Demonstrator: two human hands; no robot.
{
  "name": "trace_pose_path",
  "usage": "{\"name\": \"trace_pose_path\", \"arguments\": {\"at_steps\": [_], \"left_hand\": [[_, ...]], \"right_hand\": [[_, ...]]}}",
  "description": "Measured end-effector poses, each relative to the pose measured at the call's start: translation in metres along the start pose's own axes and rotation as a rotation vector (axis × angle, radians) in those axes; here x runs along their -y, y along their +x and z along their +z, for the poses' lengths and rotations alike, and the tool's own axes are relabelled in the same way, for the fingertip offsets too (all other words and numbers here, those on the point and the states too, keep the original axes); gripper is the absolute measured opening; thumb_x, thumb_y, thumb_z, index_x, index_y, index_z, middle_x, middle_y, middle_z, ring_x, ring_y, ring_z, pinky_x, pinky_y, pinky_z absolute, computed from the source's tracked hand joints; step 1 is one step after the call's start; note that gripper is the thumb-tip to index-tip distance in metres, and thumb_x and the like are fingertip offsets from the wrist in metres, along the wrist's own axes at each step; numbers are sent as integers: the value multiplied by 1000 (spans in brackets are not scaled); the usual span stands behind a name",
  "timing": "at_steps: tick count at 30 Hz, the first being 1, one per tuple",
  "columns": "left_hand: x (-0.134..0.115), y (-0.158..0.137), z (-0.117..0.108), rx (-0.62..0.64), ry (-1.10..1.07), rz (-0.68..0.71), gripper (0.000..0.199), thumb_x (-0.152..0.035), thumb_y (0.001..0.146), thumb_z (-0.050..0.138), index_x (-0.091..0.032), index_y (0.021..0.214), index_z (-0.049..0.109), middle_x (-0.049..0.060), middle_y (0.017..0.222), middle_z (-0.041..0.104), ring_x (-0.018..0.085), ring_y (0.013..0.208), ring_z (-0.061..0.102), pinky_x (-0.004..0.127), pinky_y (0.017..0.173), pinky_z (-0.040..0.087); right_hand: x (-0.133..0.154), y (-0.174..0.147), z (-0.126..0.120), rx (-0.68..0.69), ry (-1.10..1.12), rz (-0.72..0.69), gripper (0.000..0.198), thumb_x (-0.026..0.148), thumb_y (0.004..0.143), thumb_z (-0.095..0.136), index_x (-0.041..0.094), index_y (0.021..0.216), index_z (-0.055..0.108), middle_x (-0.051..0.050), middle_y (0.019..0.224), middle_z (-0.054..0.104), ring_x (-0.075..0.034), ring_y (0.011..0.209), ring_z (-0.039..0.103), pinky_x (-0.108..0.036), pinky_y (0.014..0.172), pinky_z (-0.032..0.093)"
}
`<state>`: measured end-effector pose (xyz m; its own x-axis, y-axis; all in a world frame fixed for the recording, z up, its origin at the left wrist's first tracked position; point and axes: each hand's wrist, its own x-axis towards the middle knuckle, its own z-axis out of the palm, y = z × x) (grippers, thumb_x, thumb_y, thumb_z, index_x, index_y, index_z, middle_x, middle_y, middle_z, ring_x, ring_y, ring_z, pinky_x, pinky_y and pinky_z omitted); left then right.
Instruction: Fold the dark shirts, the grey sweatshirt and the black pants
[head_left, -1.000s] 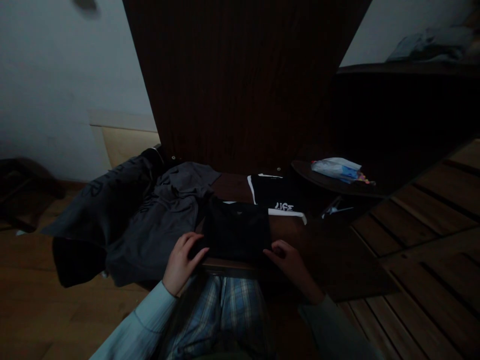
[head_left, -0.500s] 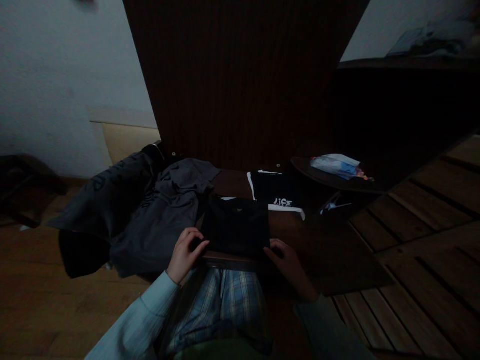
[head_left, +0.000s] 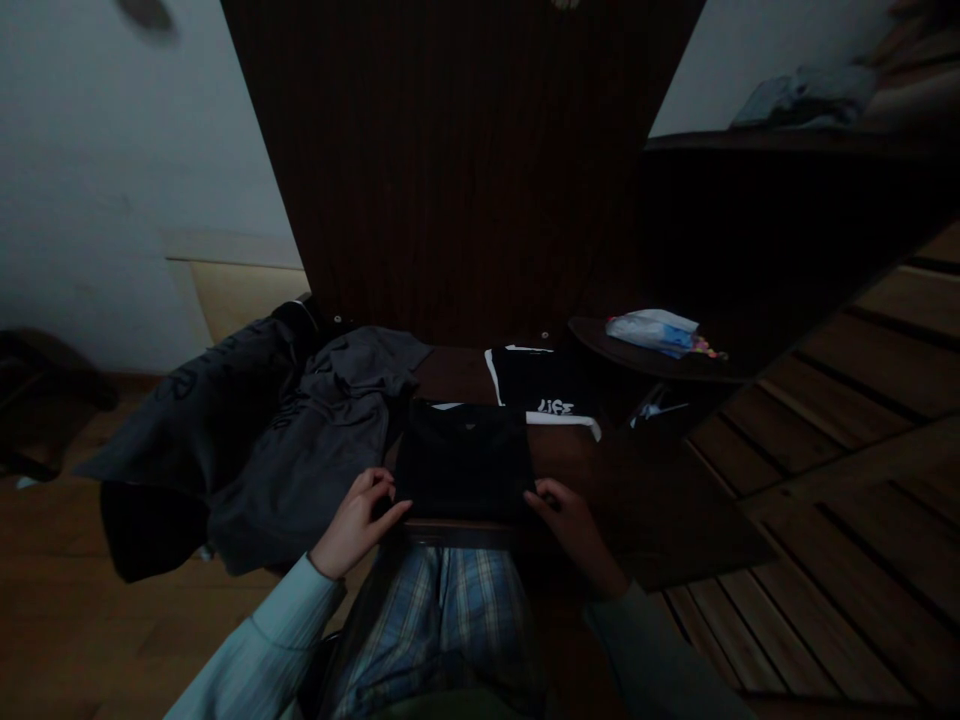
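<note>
1. I see a folded black cloth (head_left: 463, 460) lying mid-scene at the near edge of a dark wooden bench (head_left: 562, 455).
2. The left hand (head_left: 360, 518) is at its near left corner, the right hand (head_left: 568, 518) at its near right; they are apart, and I cannot tell whether either pinches the cloth.
3. Left: rumpled grey clothes (head_left: 319, 470).
4. Far right: a folded black-and-white garment (head_left: 529, 380), then a plastic packet (head_left: 652, 330) on a shelf (head_left: 592, 338).
</note>
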<state>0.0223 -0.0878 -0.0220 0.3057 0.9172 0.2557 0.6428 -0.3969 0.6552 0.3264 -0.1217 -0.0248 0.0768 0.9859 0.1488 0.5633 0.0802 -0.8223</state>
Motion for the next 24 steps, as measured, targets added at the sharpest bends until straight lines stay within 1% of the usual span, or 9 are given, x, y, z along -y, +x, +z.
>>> {"name": "trace_pose_path", "arguments": {"at_steps": [3,6,8,11,15,19,21,24], "left_hand": [[3,0,-1,5,-59,13,28,-45,76,49,-18,67,52,6,90,53,19,89,53,31,81,43],[1,1,0,-58,-106,-9,28,-45,76,48,-18,68,50,5,85,53,17,83,54,29,75,44],[-3,1,1,-77,-115,-40,29,-46,76,46,-19,69,49,3,78,53,16,75,54,28,69,44],[-8,2,3,-68,-96,-95,29,-47,77,44,-19,69,47,0,67,52,15,65,52,27,63,43],[-10,2,5,-59,-74,-140,26,-46,76,44,-20,71,43,-2,64,51,14,60,53,26,59,42],[-11,7,3,25,-11,-187,21,-41,78,43,-21,84,40,-2,65,53,15,59,55,25,57,42],[-14,12,0,81,84,-229,19,-37,81,40,-20,90,39,0,69,57,16,64,59,26,60,42],[-20,19,-5,155,273,-304,24,-37,83,39,-19,99,39,2,73,61,19,69,62,27,61,43]], "right_hand": [[-1,2,0,-19,-7,4,28,43,71,51,19,57,48,1,61,53,-14,58,50,-24,56,38],[-2,3,1,-24,7,6,29,43,69,53,19,55,46,0,61,53,-13,57,49,-24,55,38],[-2,4,0,-22,15,1,29,42,68,54,19,53,45,0,61,53,-13,56,49,-24,55,38],[0,4,0,-20,19,-6,27,41,68,55,20,54,45,1,60,52,-13,56,49,-24,55,39],[0,4,-1,-16,57,9,23,39,66,56,20,59,46,2,58,50,-13,55,50,-24,54,40],[-2,5,-2,-24,181,39,23,39,64,59,20,66,46,1,64,54,-13,58,55,-25,56,43],[-4,7,-3,-36,221,73,27,41,63,60,21,66,44,1,67,56,-13,59,56,-25,55,44],[-7,17,-5,-29,211,122,31,45,63,60,21,68,41,2,62,55,-12,53,55,-23,48,42]]}}
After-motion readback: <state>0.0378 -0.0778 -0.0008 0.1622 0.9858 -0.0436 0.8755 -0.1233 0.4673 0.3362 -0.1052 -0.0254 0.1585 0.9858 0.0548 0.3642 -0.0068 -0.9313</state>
